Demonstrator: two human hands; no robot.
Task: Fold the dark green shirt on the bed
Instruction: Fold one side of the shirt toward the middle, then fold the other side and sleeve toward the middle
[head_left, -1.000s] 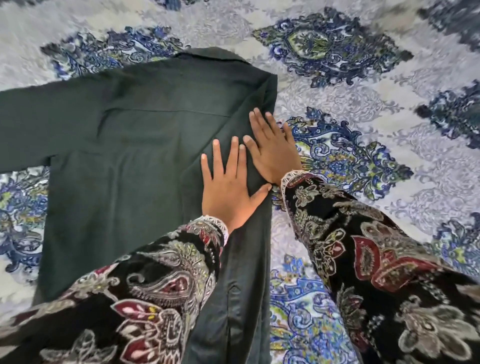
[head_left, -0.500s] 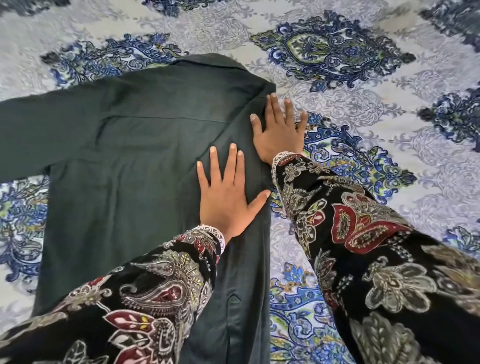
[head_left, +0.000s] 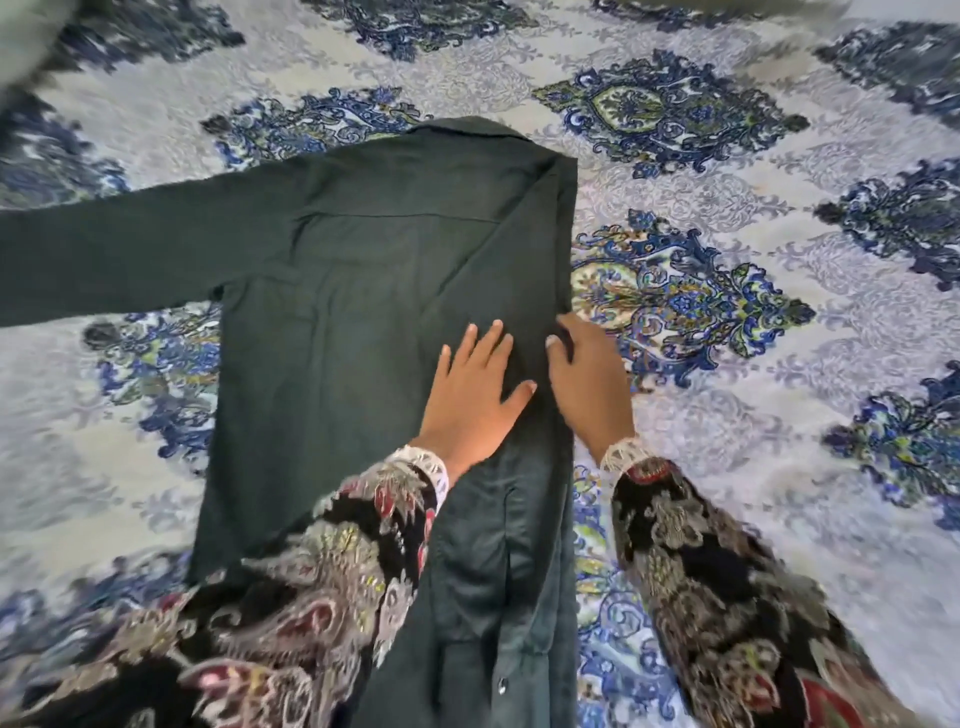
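The left hand lies flat and open, fingers spread, pressing on the dark green shirt just inside its folded right edge. The right hand sits beside it at that edge, its fingers bent over the fold; whether they pinch the cloth or only press it I cannot tell. Half a second ago the right hand was further up the fold, near the shoulder, with fingers straight; it has since slid down toward the person and now rests level with the left hand, which has hardly shifted. That reads as a smoothing stroke along the crease, so the first lengthwise fold looks set. The shirt lies back up on the bed, collar at the far end, its right side already turned in over the body with the button edge showing near the person, while the left sleeve stretches out flat to the left, not yet folded. Patterned sleeves cover both forearms.
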